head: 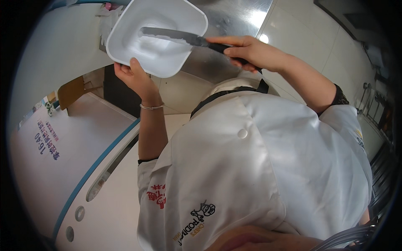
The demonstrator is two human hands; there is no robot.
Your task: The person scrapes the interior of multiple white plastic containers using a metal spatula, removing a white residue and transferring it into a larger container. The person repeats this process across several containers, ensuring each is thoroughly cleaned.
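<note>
My left hand [135, 75] grips the near-left rim of a white plastic basin [185, 59], thumb on the rim and fingers beneath. The basin is tilted, so its inside faces me. My right hand [251, 53] is closed on the black handle of a long icing spatula [176, 35], with the index finger stretched along it. Its metal blade reaches across the basin's inside, and white cream-like residue clings along its lower edge. A white smear lies around the blade tip. I cannot tell whether the tip touches the basin's bottom.
Behind the basin lies a stainless steel worktop [232, 18]. Something wrapped in clear plastic [108, 23] sits left of the basin. A white curved partition with blue trim [94, 171] runs along my left. Metal racks [373, 100] stand at far right on the tiled floor [301, 34].
</note>
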